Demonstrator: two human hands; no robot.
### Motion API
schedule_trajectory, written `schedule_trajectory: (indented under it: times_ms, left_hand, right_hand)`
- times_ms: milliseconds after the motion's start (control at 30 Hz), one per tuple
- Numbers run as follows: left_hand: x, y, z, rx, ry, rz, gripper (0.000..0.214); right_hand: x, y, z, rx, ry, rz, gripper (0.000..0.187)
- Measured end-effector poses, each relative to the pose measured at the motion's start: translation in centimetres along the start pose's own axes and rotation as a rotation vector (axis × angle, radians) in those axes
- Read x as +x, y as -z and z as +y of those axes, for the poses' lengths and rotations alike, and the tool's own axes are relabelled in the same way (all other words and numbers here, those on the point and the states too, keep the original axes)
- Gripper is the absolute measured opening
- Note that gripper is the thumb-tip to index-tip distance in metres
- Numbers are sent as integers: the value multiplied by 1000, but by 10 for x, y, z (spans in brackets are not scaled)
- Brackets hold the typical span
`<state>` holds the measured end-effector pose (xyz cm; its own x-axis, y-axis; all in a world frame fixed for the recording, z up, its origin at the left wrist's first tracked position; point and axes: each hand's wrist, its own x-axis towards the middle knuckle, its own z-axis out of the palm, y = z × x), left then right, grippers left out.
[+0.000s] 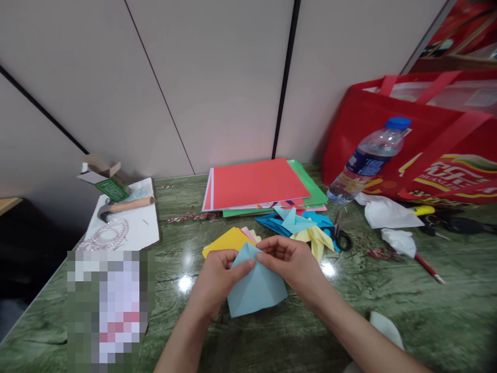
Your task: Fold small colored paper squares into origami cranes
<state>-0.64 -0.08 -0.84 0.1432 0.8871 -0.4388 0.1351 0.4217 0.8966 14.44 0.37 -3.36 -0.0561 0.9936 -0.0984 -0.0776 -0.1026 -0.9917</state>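
Observation:
A light blue sheet of paper [258,287] with a folded, pointed top is held up in front of me. My left hand [219,277] pinches its upper left edge between thumb and fingers. At the upper right, my right hand [289,259] grips the same paper, its thumb close to the left thumb. Just behind my hands lie yellow paper sheets [225,241] with a pink one among them. Folded paper shapes in light blue [295,220], darker blue [267,224] and pale yellow [316,238] rest beyond my right hand, beside black-handled scissors [341,235].
Red paper [256,181] and green paper [308,184] are stacked by the wall. A water bottle [365,160] leans near a red bag [388,129]. Crumpled tissue [392,212] and a red pencil [429,268] lie right. At left, a white board [149,223] bears a hammer [126,206], box and beads.

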Motion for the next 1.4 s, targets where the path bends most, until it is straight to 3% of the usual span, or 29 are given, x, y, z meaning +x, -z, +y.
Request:
schedule_trajectory:
  times_ms: [933,1400]
  left_hand:
    - [0,0,0,-13,-7,-24,27]
    - [-2,-2,4,398,-180,-77,31]
  right_hand:
    - [-1,-1,-1,34,-11,3,15]
    - [-1,-1,-2,-8,-17,-122,14]
